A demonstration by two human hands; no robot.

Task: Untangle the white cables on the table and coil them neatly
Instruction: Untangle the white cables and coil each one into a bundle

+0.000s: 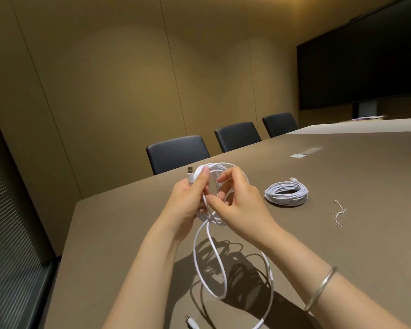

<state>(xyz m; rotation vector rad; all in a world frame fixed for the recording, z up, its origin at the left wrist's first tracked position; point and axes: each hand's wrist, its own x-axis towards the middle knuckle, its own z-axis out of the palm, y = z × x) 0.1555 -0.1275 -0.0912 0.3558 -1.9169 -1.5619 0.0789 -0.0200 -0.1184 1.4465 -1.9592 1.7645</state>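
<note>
Cable [209, 255], white, long, part-coiled. Held above the table [342, 245] near its left edge, between both hands. The wound loops are gripped in the left hand [188, 198], fingers curled round the bundle; a strand is pinched by the right hand [237, 200] at the coil's near side. The coil is held roughly upright, its opening facing sideways. A USB plug [190, 173] projects upward from the top of the left fist. The loose tail hangs down in two large loops and trails toward the near table edge, where a second plug [192, 323] lies.

Handling, as judged: light, limp, smooth-jacketed; likely to spring open if the bundle is let go, so best held across all turns at once.

Second coil [286, 193]: finished, flat on the table, well to the right. Ties [338, 213]: thin, white, beyond it. Chairs [177, 153]: three, dark, at the far side.
</note>
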